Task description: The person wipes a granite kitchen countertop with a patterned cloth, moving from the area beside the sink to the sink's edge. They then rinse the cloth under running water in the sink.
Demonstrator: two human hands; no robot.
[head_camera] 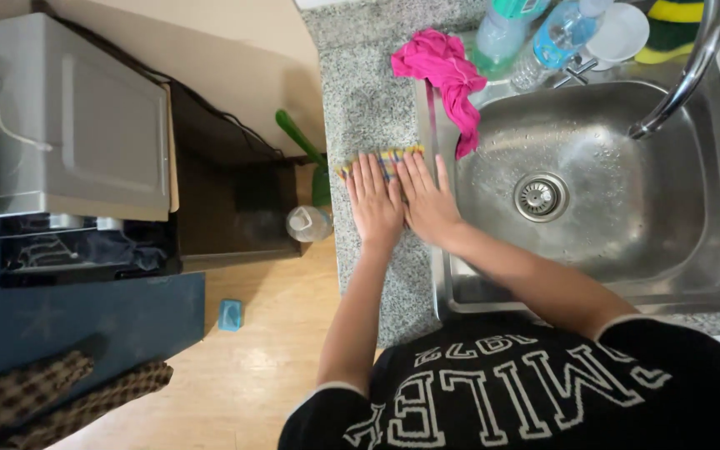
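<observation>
Here, going from the left: my left hand [374, 204] lies flat, fingers straight and together, palm down on a small striped cloth [381, 158] that is spread on the speckled granite counter [360, 100], just beside the sink's left rim. Only the far edge of the cloth shows, a yellow, blue and red fringe poking out past my fingertips; the rest is under my palms, so I can't tell how far back it runs. What does show has its long axis running left to right, across my fingers and not along them.

My right hand [428, 200] is pressed down next to the left, touching it side to side, fingers open and flat too, gripping nothing. It sits on the cloth's right end, right at the steel lip of the sink [610, 242], so it is the hand nearer the basin.

Further right and beyond, a pink rag [447, 71] drapes over the sink's far left corner, well clear of my fingers. The curved tap [685, 75] hangs over the basin.
</observation>
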